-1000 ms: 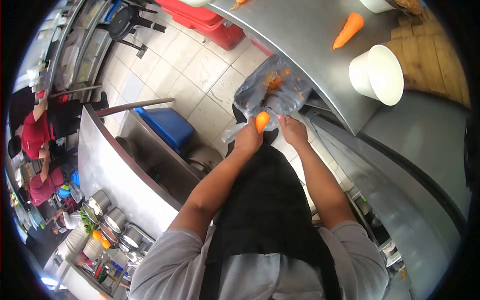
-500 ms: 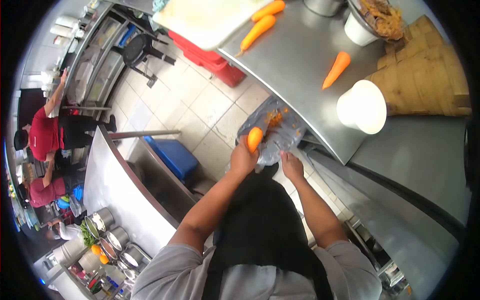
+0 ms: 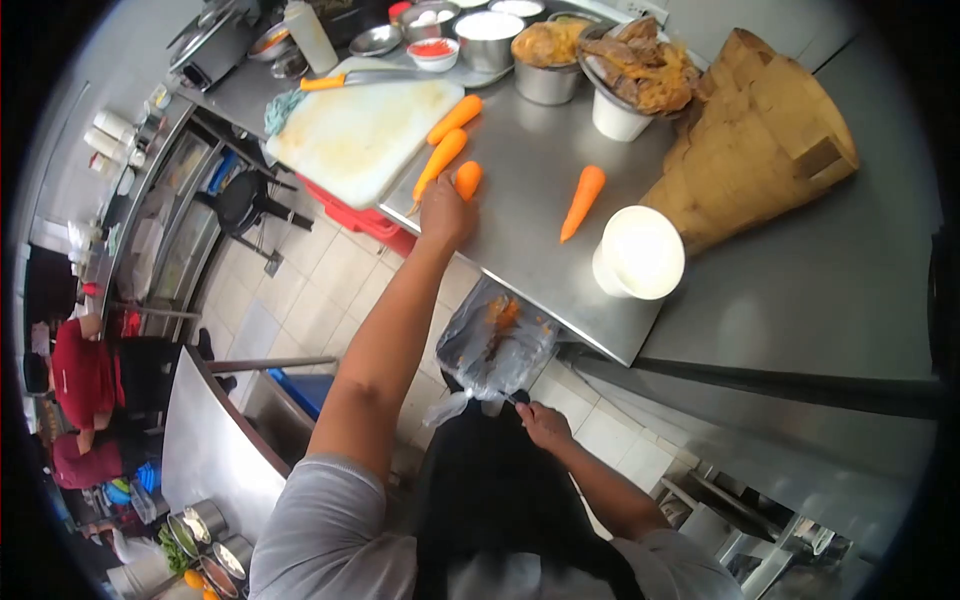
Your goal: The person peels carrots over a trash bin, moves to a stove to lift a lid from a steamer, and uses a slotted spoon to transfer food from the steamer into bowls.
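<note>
My left hand (image 3: pixel 445 212) reaches out over the steel counter (image 3: pixel 530 250) and grips a peeled carrot (image 3: pixel 467 180) near its front edge. Two more carrots (image 3: pixel 447 140) lie just beyond it, by the white cutting board (image 3: pixel 350 135). Another carrot (image 3: pixel 583 200) lies alone to the right. My right hand (image 3: pixel 543 424) stays low by my apron, fingers closed on a small dark tool whose tip points at a clear plastic bag (image 3: pixel 495 345). The bag hangs under the counter edge and has orange peelings in it.
A white cup (image 3: pixel 640 255) and a stack of bamboo steamers (image 3: pixel 765 130) stand at the right. Bowls of food (image 3: pixel 630 65) and an orange-handled knife (image 3: pixel 340 80) are at the back. A red crate (image 3: pixel 365 218) and a blue bin (image 3: pixel 300 390) are on the floor. People in red shirts (image 3: pixel 85 380) work far left.
My left hand has lifted the carrot from beside the bag up onto the counter. My view has tilted up to the counter. My right hand has dropped below the bag.
</note>
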### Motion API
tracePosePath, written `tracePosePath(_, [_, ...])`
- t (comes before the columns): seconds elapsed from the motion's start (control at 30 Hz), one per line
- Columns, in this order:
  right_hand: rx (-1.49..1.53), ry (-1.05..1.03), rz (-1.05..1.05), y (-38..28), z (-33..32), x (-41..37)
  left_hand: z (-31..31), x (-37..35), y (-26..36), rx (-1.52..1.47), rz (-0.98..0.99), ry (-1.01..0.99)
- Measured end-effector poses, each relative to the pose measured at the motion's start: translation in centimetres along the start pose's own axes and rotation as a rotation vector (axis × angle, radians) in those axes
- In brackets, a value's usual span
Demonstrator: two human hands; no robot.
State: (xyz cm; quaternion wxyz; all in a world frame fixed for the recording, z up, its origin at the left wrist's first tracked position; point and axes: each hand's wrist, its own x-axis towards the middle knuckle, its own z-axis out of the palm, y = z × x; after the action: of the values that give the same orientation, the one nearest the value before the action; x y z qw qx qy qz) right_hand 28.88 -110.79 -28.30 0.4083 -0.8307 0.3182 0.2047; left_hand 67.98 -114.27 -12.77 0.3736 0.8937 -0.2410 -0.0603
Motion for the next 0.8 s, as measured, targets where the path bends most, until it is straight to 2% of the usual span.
tracePosePath(0.07, [-0.025,0.035,0.011,0.4,-0.7,-0.7,2.1,1.2,2.2,0.301,0.092,0.156])
tracePosePath(0.1, [-0.008,0.038,0.023,0.6,-1.0,-0.8,3.9,1.2,2.9,0.188,0.272,0.12])
tracePosePath(0.17, [0.008,0.035,0.039,0.4,-1.4,-1.1,7.2,-0.7,7.3,0.093,0.326,-0.069])
tracePosePath(0.23, [0.038,0.001,0.039,0.0,-1.9,-1.0,8.3,-1.8,11.8,0.152,0.209,-0.313])
tracePosePath(0.37, [0.069,0.021,0.028,-0.7,-2.8,-1.1,12.6,-2.0,8.6,-0.024,0.155,-0.292])
tracePosePath(0.43, [0.24,0.09,-0.044,-1.3,-3.5,-1.3,10.5,-3.3,5.8,-0.121,0.169,-0.214])
tracePosePath(0.5, [0.319,0.113,-0.093,-3.1,-5.0,-2.2,4.5,-5.7,4.3,-0.264,-0.105,-0.408])
tracePosePath(0.53, [0.383,0.136,-0.123,-3.6,-5.3,-2.5,2.4,-7.3,1.3,-0.125,0.093,-0.351])
tracePosePath(0.57, [0.451,0.146,-0.205,-3.3,-5.2,-2.2,-1.2,-9.5,1.5,-0.06,0.125,-0.366])
tracePosePath(0.6, [0.463,0.139,-0.204,-3.9,-5.6,-2.4,-4.2,-11.3,0.9,-0.119,0.074,-0.49])
tracePosePath(0.63, [0.455,0.206,-0.284,-5.1,-6.9,-2.5,-6.1,-12.8,-0.3,-0.191,-0.065,-0.621])
tracePosePath(0.67, [0.442,0.272,-0.367,-6.4,-8.2,-2.7,-7.8,-14.1,-1.6,-0.226,-0.117,-0.736])
tracePosePath(0.7, [0.439,0.264,-0.379,-7.8,-9.5,-2.7,-8.7,-15.1,-3.3,-0.305,-0.164,-0.871])
tracePosePath(0.73, [0.401,0.378,-0.493,-9.5,-10.8,-2.7,-10.0,-15.9,-2.7,-0.219,-0.237,-1.016])
tracePosePath(0.77, [0.364,0.49,-0.607,-10.5,-11.2,-2.7,-10.2,-16.9,-3.5,-0.241,-0.261,-1.09])
tracePosePath(0.8, [0.358,0.48,-0.624,-10.9,-11.3,-2.5,-9.9,-17.7,-4.6,-0.267,-0.285,-1.164])
